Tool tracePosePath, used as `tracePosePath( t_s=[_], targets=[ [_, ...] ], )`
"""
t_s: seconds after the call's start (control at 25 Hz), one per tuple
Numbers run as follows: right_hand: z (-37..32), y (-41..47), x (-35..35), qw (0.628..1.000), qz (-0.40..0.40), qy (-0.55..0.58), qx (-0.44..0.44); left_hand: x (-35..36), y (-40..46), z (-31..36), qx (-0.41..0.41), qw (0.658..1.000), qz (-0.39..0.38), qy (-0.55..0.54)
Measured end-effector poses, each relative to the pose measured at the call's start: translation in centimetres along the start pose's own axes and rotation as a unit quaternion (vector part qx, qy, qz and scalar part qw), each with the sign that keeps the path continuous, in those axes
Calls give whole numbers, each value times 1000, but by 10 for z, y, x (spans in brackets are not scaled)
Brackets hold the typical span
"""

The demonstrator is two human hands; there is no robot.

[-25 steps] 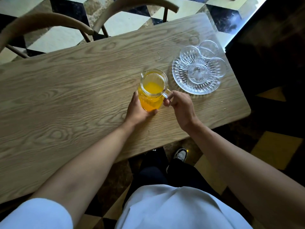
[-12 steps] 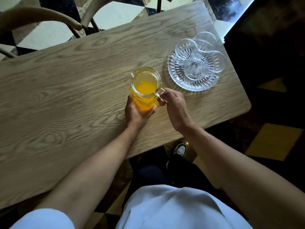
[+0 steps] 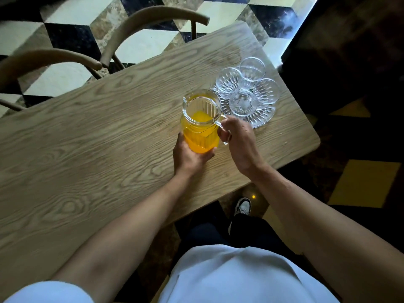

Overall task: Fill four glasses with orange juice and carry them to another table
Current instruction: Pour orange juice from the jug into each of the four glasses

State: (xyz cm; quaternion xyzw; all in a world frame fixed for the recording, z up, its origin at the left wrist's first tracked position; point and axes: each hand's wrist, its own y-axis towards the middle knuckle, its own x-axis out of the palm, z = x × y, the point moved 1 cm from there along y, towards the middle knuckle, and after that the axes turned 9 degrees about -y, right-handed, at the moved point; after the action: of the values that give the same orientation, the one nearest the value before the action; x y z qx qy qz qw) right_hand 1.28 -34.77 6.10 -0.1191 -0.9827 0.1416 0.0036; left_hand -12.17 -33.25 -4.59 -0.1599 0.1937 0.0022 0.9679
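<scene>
Four empty glasses (image 3: 248,88) sit clustered on a cut-glass tray (image 3: 260,119) near the right end of the desk (image 3: 87,149), none filled yet. Jug (image 3: 200,121) of orange juice stands just left of the tray, about half full, spout pointing away from the person. Right hand (image 3: 237,138) has its fingers curled round the clear handle; left hand (image 3: 189,155) cups the lower body of the jug from the near side, fingers wrapped against the ribbed wall. Whether the jug base is off the desk or only resting cannot be told from this view. Handling judgement: jug likely heavy with liquid, rigid, ribbed glass or clear plastic, possibly slick; handle is the right place to hold, with the second hand under or low on the body for control during the pour. Juice will slosh, so a slow tilt toward the nearest glass seems wise. Glasses look small, light, fragile, packed touching each other, so easy to knock or overfill; tray rim is probably the safest hold for carrying. Desk is pale wood with strong grain, rounded corner, flat. Two curved wooden chair backs (image 3: 153,20) stand on the far side. Floor (image 3: 142,44) is cube-pattern tile in black, cream and tan; right side of the room is dark.
</scene>
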Motion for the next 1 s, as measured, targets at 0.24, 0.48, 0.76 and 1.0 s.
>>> tracePosePath(
  t_s=[0.24, 0.48, 0.76, 1.0],
  targets=[
    [-20, -13, -60, 1000, -5, -28, -5, 46, -25, 27, -19, 999, -49, 3],
    [-29, -17, -137, 997, -67, -27, -3, 116, -60, 42, -49, 997, -66, -3],
    [-29, -1, -209, 989, -137, -42, 27, 190, -84, 59, -104, 992, -44, -61],
    [-37, 19, -250, 987, -133, -77, 49, 229, -76, 66, -108, 986, -85, -91]
  ],
)
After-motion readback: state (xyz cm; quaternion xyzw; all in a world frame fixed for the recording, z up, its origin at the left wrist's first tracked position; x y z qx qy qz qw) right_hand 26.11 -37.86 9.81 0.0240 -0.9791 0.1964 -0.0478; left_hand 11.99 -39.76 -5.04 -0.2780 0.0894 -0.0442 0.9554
